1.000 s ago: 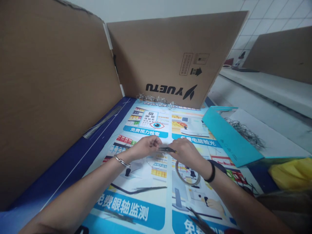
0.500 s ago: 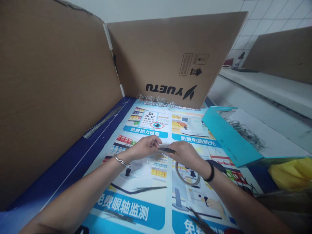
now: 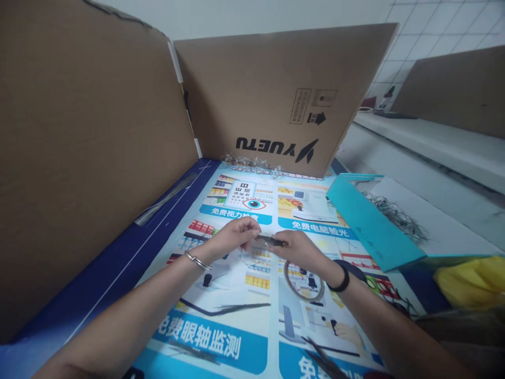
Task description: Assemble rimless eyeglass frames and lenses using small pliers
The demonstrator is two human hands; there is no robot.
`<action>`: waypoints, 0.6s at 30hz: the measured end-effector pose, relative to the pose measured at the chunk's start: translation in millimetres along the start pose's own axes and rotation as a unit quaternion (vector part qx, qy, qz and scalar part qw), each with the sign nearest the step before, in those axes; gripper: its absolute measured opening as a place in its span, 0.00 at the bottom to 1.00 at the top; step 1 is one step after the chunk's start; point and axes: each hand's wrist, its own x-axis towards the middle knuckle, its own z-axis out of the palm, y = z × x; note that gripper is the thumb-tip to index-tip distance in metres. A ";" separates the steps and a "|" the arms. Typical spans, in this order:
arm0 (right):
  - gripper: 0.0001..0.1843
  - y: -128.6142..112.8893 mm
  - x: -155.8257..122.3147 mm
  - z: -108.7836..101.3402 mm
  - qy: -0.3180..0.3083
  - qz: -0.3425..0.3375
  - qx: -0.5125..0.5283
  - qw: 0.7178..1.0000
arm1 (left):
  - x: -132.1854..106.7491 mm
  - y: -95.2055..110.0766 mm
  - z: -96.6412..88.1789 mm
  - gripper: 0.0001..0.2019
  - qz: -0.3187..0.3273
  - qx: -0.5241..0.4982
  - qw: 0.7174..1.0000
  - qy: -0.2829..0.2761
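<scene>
Cardboard panels [image 3: 284, 79] screen a desk [image 3: 122, 258] with a printed cover. Over its middle, the left hand [image 3: 239, 234] is pinched narrow, contents too fine to identify; the right hand [image 3: 302, 250] grips a dark pointed tool [image 3: 273, 241], apparently tweezers, directed leftward. For accuracy, steady both hands; apply light, even pressure.

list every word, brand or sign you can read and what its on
"YUETU", upside down: cardboard panel
Arrow: same panel
"免费视力检查": printed table cover
"免费电脑验光": table cover
"免费眼轴监测": table cover, first character partly covered
"免费": table cover's near edge, rest unreadable
Too small or blurred: panel's fine print, cover's top line
</scene>
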 end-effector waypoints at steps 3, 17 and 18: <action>0.14 0.2 0.0 0.1 -0.004 0.000 0.009 1.000 | 0.6 -2.0 -0.4 0.10 0.004 0.006 1.000 0.003; 0.08 -17.4 -5.4 -4.6 0.020 0.005 -0.152 0.988 | 1.5 -5.9 4.2 0.08 0.012 0.096 0.993 0.061; 0.09 -19.8 -6.2 -4.5 0.026 0.007 -0.171 0.985 | 1.2 -5.8 4.9 0.08 0.011 0.106 0.992 0.068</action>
